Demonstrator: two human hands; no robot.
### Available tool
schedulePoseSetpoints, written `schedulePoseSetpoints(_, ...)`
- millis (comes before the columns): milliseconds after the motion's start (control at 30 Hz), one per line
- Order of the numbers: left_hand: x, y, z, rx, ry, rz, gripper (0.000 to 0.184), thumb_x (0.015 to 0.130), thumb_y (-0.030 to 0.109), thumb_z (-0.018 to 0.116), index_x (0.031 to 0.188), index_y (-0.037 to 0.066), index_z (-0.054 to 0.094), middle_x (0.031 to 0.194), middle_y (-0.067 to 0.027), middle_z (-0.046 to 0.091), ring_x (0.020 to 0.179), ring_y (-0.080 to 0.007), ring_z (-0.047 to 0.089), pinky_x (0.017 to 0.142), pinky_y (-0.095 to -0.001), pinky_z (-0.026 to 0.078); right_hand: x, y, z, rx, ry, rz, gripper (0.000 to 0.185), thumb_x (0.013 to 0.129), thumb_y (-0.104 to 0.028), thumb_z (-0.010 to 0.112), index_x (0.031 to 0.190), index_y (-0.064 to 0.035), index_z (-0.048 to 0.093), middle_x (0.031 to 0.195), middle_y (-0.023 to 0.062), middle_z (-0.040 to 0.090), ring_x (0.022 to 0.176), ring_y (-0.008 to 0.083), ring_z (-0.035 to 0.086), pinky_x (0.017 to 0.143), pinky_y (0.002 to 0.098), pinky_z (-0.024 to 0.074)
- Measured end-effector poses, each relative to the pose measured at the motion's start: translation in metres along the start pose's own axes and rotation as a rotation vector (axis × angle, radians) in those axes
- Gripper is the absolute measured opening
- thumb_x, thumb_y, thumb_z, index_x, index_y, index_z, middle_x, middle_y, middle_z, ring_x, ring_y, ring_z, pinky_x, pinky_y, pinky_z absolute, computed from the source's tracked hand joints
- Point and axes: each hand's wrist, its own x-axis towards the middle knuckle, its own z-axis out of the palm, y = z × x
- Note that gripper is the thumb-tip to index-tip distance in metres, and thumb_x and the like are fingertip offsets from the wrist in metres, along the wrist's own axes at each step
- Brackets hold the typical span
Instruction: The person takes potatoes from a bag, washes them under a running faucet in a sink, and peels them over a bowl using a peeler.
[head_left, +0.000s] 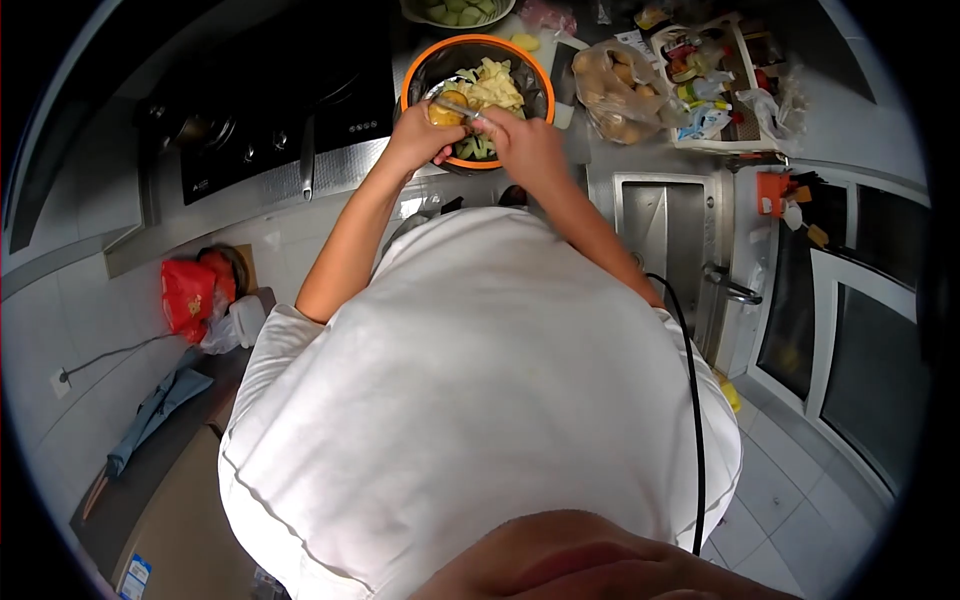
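Observation:
Over a bin with an orange rim (548,85) and a dark liner, my left hand (415,138) holds a yellowish potato (446,109). My right hand (522,142) is closed on the handle of a peeler (458,108), whose head lies against the potato. Pale yellow and green peelings (497,85) lie in the bin below both hands. The peeler's blade is too small to make out clearly.
Behind the bin stands a bowl of pale green pieces (460,12). To the right are a bag of potatoes (618,90), a basket with packets (745,70) and a steel sink (665,190). A black stove (290,90) is at the left.

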Motion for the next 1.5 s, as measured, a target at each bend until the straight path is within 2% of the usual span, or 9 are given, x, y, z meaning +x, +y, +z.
schedulePoseSetpoints(167, -0.014, 0.017, 0.001, -0.006, 0.042, 0.037, 0.038, 0.083, 0.001, 0.078, 0.116, -0.007, 0.06, 0.069, -0.0019, 0.062, 0.047, -0.0077, 0.054, 0.038, -0.0241, 0.038, 0.014, 0.052, -0.006, -0.031, 0.062, 0.15, 0.031, 0.1, -0.045, 0.06, 0.101, -0.0176, 0.073, 0.073, 0.0159, 0.07, 0.068, 0.0397, 0.068, 0.059, 0.0508, 0.0536)
schedulePoseSetpoints(333, -0.006, 0.008, -0.008, 0.118, 0.124, 0.026, 0.035, 0.084, 0.005, 0.079, 0.111, -0.007, 0.061, 0.069, -0.0035, 0.064, 0.044, -0.0079, 0.053, 0.037, -0.0242, 0.039, 0.003, 0.016, -0.021, 0.172, -0.039, 0.21, 0.03, 0.1, -0.041, 0.063, 0.102, -0.013, 0.074, 0.073, 0.0166, 0.069, 0.067, 0.0372, 0.068, 0.059, 0.0461, 0.0541)
schedulePoseSetpoints(500, -0.004, 0.007, -0.005, 0.115, 0.066, 0.013, 0.028, 0.082, 0.006, 0.078, 0.102, -0.007, 0.063, 0.067, -0.0042, 0.064, 0.044, -0.0085, 0.054, 0.038, -0.025, 0.04, 0.0, -0.004, -0.003, 0.393, -0.016, 0.056, 0.026, 0.1, -0.038, 0.063, 0.102, -0.0147, 0.074, 0.078, 0.0093, 0.073, 0.068, 0.0328, 0.07, 0.06, 0.0424, 0.0551)
schedulePoseSetpoints(733, -0.016, 0.011, 0.001, 0.012, 0.028, -0.044, 0.026, 0.083, 0.004, 0.078, 0.102, -0.006, 0.063, 0.066, -0.0027, 0.062, 0.044, -0.0069, 0.05, 0.037, -0.0243, 0.035, 0.013, 0.044, 0.019, 0.098, 0.16, 0.101, 0.029, 0.101, -0.04, 0.06, 0.096, -0.0152, 0.074, 0.077, 0.0115, 0.073, 0.068, 0.0355, 0.07, 0.06, 0.0454, 0.0554)
schedulePoseSetpoints(833, -0.011, 0.014, -0.002, 0.029, 0.059, -0.022, 0.026, 0.084, 0.005, 0.077, 0.102, -0.005, 0.063, 0.066, -0.0024, 0.062, 0.044, -0.0067, 0.05, 0.037, -0.0243, 0.034, 0.015, 0.04, -0.007, 0.041, 0.058, 0.234, 0.025, 0.103, -0.034, 0.06, 0.105, -0.0145, 0.076, 0.079, 0.0051, 0.075, 0.065, 0.0301, 0.07, 0.06, 0.0387, 0.0538)
schedulePoseSetpoints(967, -0.008, 0.015, 0.0, 0.067, 0.081, -0.013, 0.023, 0.084, 0.006, 0.078, 0.099, -0.005, 0.064, 0.067, -0.0023, 0.062, 0.044, -0.0066, 0.05, 0.036, -0.0242, 0.034, 0.006, -0.001, -0.029, 0.149, -0.012, 0.202, 0.026, 0.103, -0.034, 0.06, 0.102, -0.0126, 0.075, 0.077, 0.0055, 0.074, 0.064, 0.0297, 0.069, 0.059, 0.0377, 0.0531)
schedulePoseSetpoints(1033, -0.008, 0.015, 0.001, 0.077, 0.092, -0.019, 0.023, 0.084, 0.006, 0.078, 0.098, -0.004, 0.064, 0.067, -0.0022, 0.062, 0.045, -0.0066, 0.051, 0.036, -0.0241, 0.034, 0.002, -0.007, -0.015, 0.486, 0.02, 0.067, 0.03, 0.101, -0.04, 0.062, 0.098, -0.0132, 0.075, 0.075, 0.0118, 0.072, 0.066, 0.0351, 0.069, 0.059, 0.0443, 0.0545)
schedulePoseSetpoints(1233, -0.022, 0.012, -0.001, 0.049, 0.013, -0.107, 0.021, 0.083, 0.006, 0.077, 0.099, -0.003, 0.065, 0.067, -0.0014, 0.063, 0.044, -0.0059, 0.05, 0.037, -0.0237, 0.034, 0.009, 0.023, 0.009, 0.06, 0.062, 0.145, 0.028, 0.102, -0.036, 0.062, 0.098, -0.0119, 0.076, 0.074, 0.0108, 0.071, 0.064, 0.032, 0.067, 0.058, 0.0416, 0.0516)
schedulePoseSetpoints(1500, -0.015, 0.013, -0.006, 0.079, 0.063, -0.035, 0.021, 0.083, 0.005, 0.076, 0.097, -0.005, 0.065, 0.066, -0.0033, 0.063, 0.044, -0.007, 0.051, 0.037, -0.024, 0.035, -0.008, -0.004, -0.017, 0.269, 0.076, 0.131, 0.032, 0.101, -0.038, 0.062, 0.089, -0.0111, 0.074, 0.07, 0.0124, 0.07, 0.061, 0.0373, 0.066, 0.058, 0.0455, 0.0541)
